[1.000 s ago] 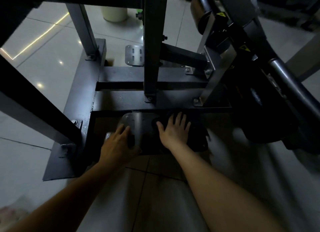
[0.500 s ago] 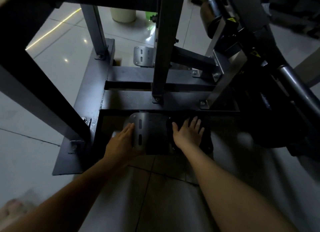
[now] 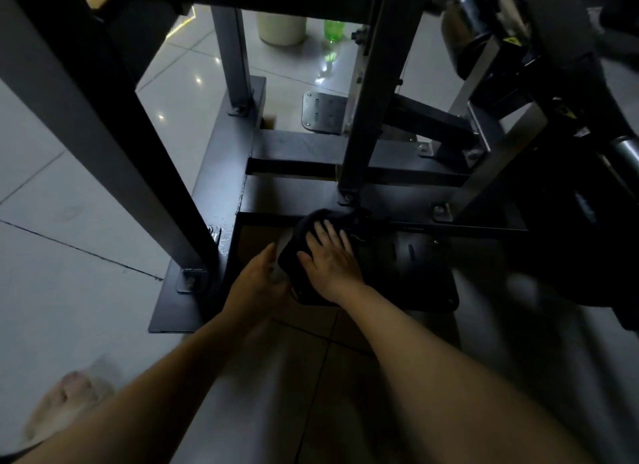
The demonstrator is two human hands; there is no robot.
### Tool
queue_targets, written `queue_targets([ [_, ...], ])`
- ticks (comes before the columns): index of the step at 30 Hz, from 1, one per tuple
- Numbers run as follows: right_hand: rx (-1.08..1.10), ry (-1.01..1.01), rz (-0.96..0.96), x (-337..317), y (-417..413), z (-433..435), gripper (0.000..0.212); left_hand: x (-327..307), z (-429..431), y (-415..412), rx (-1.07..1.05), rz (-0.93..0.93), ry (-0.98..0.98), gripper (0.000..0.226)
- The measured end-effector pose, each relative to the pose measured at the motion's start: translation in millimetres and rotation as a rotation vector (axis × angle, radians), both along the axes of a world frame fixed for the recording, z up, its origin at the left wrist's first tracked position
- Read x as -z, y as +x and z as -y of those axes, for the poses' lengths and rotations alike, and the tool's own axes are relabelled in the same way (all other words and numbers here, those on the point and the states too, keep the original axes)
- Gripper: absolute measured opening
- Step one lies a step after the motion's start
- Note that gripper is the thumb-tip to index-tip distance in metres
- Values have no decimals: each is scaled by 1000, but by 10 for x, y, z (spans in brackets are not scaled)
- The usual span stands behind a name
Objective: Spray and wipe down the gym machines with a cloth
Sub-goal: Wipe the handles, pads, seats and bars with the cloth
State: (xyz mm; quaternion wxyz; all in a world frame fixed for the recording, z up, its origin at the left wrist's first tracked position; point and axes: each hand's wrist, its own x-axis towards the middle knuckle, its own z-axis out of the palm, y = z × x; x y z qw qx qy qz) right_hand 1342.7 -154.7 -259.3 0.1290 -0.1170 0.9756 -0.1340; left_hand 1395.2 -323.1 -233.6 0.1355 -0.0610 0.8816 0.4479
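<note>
Glossy pale floor tiles (image 3: 69, 256) lie open to the left of one gym machine (image 3: 363, 135), a frame of square dark steel tubes bolted to flat base plates. On its near slotted footplate (image 3: 415, 266), one soft dark cloth (image 3: 306, 223) lies under the right hand (image 3: 332, 259), which presses it with flat, straight fingers. The left hand (image 3: 259, 283) sits at the plate's left edge, and its grip cannot be told.

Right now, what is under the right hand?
A dark cloth, pressed flat by the right hand with straight fingers. Under the cloth is the machine's dark foot plate. The part of the plate beneath the cloth and hand is hidden.
</note>
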Motion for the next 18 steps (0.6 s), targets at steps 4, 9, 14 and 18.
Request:
queue_targets([
  [4,-18,34,3,-28,-5,-167,63,48,5,-7,12,28,37,97],
  [9,5,56,42,1,-41,31,66,80,-14,30,-36,57,29,76],
  [14,-54,45,41,-11,2,-7,59,78,-12,20,-58,64,-1,77],
  [18,-143,-10,-56,50,344,-95,57,47,-10,41,-97,96,20,82],
])
